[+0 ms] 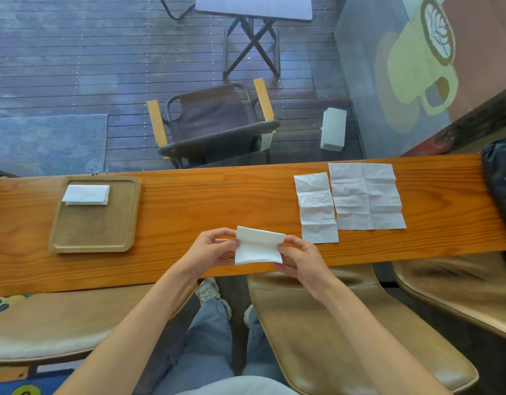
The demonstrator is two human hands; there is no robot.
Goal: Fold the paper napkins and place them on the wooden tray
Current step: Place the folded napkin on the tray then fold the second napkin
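Note:
A partly folded white napkin is held just above the near edge of the wooden counter. My left hand pinches its left side and my right hand pinches its right side. The wooden tray lies at the left of the counter with one folded napkin in its far corner. Two unfolded napkins lie flat at the right: a narrow one and a wider one.
A dark bag sits at the counter's right end. Tan stool seats stand below the counter on both sides of my legs. Beyond the glass are a folding chair and a small table on a deck.

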